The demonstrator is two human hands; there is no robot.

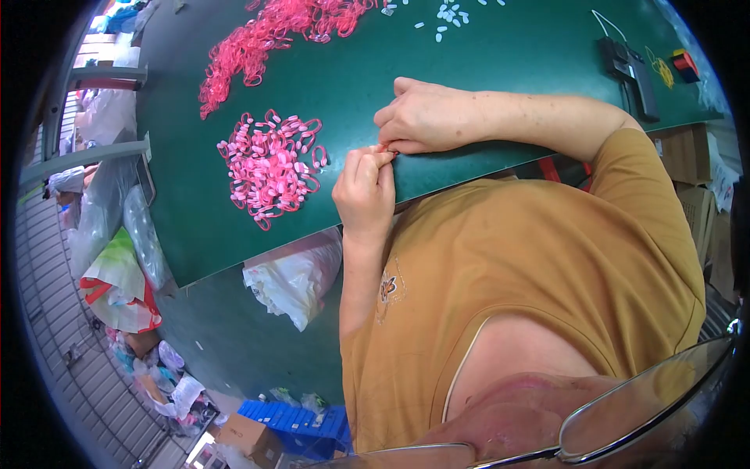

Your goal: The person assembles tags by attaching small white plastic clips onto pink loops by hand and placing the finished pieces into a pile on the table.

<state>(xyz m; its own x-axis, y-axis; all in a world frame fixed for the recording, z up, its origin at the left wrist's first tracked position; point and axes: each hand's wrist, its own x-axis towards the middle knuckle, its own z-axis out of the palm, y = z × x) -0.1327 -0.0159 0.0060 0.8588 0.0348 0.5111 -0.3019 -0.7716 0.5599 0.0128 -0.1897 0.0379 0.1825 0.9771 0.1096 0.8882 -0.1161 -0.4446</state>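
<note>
My left hand (365, 187) and my right hand (428, 119) meet above the near edge of the green table, both closed in a pinch. Between their fingertips a little of a pink loop (387, 150) shows; the fingers hide most of it. Left of my hands lies a pile of pink loops with small pale pink plastic pieces on them (273, 168). Farther off is a larger tangled heap of plain pink loops (266, 43). Several small white plastic pieces (449, 14) are scattered at the far side.
On the green table (500, 62), a black device with a cord (630, 74) stands at the right, near a red and black spool (685, 66) and yellow thread (662, 69). A white plastic bag (293, 277) hangs below the near edge. Grey metal brackets (86, 160) border the left side.
</note>
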